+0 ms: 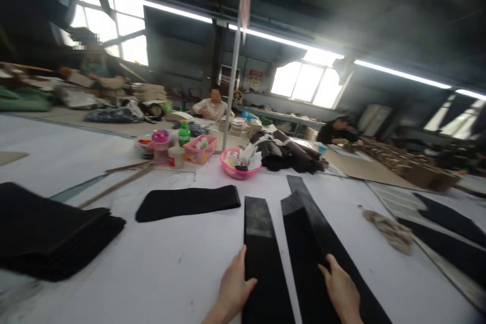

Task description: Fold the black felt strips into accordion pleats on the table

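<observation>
My left hand (pixel 236 283) is closed on the left edge of a long black fabric strip (pixel 264 263), thumb on top and fingers along the side. My right hand (pixel 340 286) pinches the right edge of another black strip (pixel 304 253) between thumb and finger. This strip's far end lies over a longer, narrow black strip (pixel 328 233) that runs along its right side. A narrow gap of white table (pixel 190 278) shows between the two held strips. Beyond my left hand, a separate black fabric piece (pixel 188 203) lies flat.
A thick black fabric stack (pixel 53 233) sits at the left. Farther back are a pink basin (pixel 240 171) of papers, a pink basket (pixel 200 152) and a metal pole (pixel 232 81). A crumpled brown cloth (pixel 389 230) lies at right. Several people sit behind the tables.
</observation>
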`<state>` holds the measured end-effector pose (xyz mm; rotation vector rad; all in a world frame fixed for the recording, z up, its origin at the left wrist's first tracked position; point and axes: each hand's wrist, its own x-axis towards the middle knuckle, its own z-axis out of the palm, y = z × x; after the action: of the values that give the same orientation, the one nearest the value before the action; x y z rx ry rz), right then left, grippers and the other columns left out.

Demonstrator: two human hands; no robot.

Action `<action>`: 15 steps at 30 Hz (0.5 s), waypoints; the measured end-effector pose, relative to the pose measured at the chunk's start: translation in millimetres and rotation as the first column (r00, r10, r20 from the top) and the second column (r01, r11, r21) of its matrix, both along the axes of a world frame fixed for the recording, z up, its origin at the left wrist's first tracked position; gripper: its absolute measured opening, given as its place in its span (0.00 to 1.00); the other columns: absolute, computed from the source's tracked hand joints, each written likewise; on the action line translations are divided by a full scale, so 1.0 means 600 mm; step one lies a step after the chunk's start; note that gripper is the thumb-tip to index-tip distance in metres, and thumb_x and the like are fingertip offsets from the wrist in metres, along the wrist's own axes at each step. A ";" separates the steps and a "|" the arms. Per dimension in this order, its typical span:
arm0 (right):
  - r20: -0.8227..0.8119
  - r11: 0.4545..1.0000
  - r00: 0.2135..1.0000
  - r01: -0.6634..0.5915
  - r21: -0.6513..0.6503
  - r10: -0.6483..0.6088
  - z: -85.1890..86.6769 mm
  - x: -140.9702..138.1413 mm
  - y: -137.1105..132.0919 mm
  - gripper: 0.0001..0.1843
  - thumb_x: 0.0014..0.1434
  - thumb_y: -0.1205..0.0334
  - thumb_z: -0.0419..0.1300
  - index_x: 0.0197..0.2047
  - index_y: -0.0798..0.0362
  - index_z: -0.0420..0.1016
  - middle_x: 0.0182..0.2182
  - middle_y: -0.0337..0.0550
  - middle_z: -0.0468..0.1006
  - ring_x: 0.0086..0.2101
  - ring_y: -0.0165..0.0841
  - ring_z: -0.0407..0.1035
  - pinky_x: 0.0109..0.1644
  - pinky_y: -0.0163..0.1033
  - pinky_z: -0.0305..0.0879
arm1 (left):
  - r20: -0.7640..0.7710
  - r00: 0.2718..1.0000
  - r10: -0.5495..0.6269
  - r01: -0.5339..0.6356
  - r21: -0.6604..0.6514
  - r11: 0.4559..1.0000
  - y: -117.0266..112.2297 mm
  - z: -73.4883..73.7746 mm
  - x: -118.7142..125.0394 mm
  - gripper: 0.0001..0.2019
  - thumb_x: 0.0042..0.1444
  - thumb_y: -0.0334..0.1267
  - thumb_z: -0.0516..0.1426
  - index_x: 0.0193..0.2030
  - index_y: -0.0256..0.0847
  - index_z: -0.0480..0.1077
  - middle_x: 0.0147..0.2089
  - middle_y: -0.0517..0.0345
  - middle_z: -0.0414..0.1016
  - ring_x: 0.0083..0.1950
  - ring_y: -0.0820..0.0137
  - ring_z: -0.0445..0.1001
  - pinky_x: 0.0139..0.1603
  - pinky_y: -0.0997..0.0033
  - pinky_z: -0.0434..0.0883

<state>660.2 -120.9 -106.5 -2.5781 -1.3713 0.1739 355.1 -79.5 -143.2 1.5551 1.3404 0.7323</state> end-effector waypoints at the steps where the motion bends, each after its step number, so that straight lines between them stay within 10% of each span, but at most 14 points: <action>1: 0.011 0.999 0.999 -0.035 -0.007 0.035 0.009 0.002 0.003 0.17 0.64 0.57 0.48 0.53 0.51 0.67 0.43 0.53 0.79 0.44 0.45 0.75 0.42 0.43 0.67 | 0.027 1.000 -0.009 0.008 0.006 1.000 0.004 -0.006 -0.002 0.42 0.42 0.30 0.57 0.68 0.35 0.50 0.62 0.44 0.66 0.62 0.55 0.65 0.62 0.62 0.61; 15: -0.117 0.989 0.982 -0.146 0.009 0.146 -0.015 0.051 -0.006 0.12 0.58 0.62 0.59 0.47 0.50 0.73 0.43 0.40 0.80 0.46 0.35 0.74 0.42 0.32 0.65 | 0.149 0.989 -0.023 0.029 -0.039 0.999 0.039 -0.032 0.019 0.40 0.42 0.33 0.60 0.65 0.36 0.54 0.38 0.57 0.74 0.38 0.64 0.74 0.39 0.67 0.69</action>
<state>690.6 -124.4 -115.3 -2.4241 -1.5153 0.3424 366.7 -56.2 -162.5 1.4540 1.2162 0.7841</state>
